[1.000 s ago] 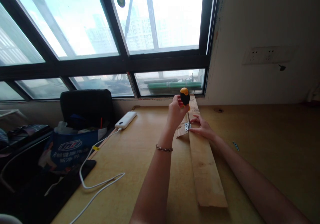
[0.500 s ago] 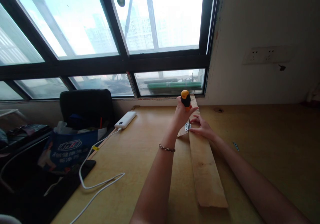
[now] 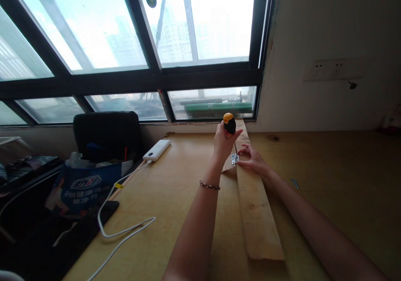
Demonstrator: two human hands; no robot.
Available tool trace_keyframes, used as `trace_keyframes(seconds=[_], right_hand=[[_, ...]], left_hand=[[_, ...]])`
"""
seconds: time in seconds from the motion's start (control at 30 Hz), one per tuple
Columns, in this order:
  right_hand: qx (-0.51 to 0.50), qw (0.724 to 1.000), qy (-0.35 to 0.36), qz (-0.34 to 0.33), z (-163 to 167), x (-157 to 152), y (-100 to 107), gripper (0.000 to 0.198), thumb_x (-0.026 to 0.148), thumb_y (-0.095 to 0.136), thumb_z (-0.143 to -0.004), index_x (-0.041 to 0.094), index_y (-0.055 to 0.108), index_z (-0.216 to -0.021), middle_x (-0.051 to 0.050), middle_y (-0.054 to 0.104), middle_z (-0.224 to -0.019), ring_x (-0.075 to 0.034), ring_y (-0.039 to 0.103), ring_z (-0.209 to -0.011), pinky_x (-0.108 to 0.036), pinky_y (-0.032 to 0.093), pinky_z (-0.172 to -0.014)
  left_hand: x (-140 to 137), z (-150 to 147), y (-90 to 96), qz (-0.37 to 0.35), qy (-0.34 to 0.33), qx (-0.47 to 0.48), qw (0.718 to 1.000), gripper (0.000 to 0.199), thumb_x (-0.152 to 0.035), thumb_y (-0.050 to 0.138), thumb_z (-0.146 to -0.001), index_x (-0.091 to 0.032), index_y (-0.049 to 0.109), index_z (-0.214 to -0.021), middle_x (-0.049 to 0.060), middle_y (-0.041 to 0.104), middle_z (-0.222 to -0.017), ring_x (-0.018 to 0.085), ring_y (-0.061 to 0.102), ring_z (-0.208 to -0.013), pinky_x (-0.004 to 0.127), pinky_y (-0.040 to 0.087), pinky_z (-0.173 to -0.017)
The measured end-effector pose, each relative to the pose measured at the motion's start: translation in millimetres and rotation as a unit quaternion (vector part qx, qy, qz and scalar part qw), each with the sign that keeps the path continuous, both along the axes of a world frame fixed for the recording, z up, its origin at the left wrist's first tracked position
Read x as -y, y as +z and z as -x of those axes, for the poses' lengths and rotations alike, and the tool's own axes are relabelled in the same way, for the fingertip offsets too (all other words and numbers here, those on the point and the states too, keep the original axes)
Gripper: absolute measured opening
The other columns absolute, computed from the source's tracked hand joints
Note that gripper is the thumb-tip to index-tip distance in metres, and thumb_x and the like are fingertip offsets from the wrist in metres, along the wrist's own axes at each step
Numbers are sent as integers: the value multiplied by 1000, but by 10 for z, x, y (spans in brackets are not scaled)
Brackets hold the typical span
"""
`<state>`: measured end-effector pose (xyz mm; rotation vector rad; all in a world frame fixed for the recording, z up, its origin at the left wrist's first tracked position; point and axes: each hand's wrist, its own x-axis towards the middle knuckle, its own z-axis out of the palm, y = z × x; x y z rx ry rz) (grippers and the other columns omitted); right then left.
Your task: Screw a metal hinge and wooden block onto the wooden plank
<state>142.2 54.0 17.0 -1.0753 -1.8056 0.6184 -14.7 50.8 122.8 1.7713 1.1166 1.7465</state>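
My left hand [image 3: 223, 141] is wrapped round the yellow-and-black handle of a screwdriver [image 3: 229, 123]. The shaft points down at a small silver hinge [image 3: 234, 158], which lies across the edge of a long wooden board [image 3: 257, 208] and a second piece of wood [image 3: 229, 166] to its left. On the board, my right hand [image 3: 253, 161] has its thumb and forefinger bent against the hinge's right side, close to the screwdriver's tip. Those fingertips partly cover the hinge, and whether a screw is under the tip I cannot make out.
Right of the board, small metal screws [image 3: 295, 183] lie on the table [image 3: 338, 214]. A white power bank [image 3: 157, 150] with a white cable [image 3: 125, 236] is on the left. Beyond that edge stand a black chair [image 3: 106, 135] and a blue bag [image 3: 84, 189]. Windows are behind.
The screwdriver's handle and my left hand have tipped slightly to the left. My right hand stays at the hinge.
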Motion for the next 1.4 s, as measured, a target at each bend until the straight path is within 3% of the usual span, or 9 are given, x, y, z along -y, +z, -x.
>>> trace_keyframes(seconds=[0.23, 0.57, 0.97, 1.4], right_hand=[[5, 1000, -3, 7, 3, 3, 26, 73, 36, 77, -56, 23, 39, -117, -4, 65, -98, -22, 60, -97, -41, 39, -95], [5, 1000, -2, 4, -5, 16, 31, 71, 36, 76, -58, 24, 39, -116, -4, 65, -98, -23, 60, -98, -43, 39, -95], [-2, 1000, 2, -1, 0, 22, 27, 68, 34, 75, -60, 23, 39, -117, -5, 64, -100, -22, 60, -97, -42, 41, -95], [-2, 1000, 2, -4, -6, 4, -3, 68, 35, 75, -60, 24, 40, -117, -5, 64, -100, -22, 60, -98, -42, 41, -95]], left_hand=[[36, 40, 29, -11, 45, -40, 998, 35, -39, 75, -58, -18, 55, -78, 0, 54, -73, 13, 52, -69, 23, 40, -61], [27, 88, 41, -7, 24, -57, 998, 34, -39, 75, -56, -17, 56, -72, 2, 59, -74, 14, 56, -68, 24, 44, -61], [-12, 78, -4, 13, -122, 30, 992, 33, -26, 72, -61, -16, 54, -88, 5, 66, -85, 16, 64, -78, 30, 51, -72], [-42, 62, -28, 12, -193, 1, 981, 25, -18, 60, -73, -17, 52, -96, 9, 66, -97, 18, 62, -93, 34, 49, -83]])
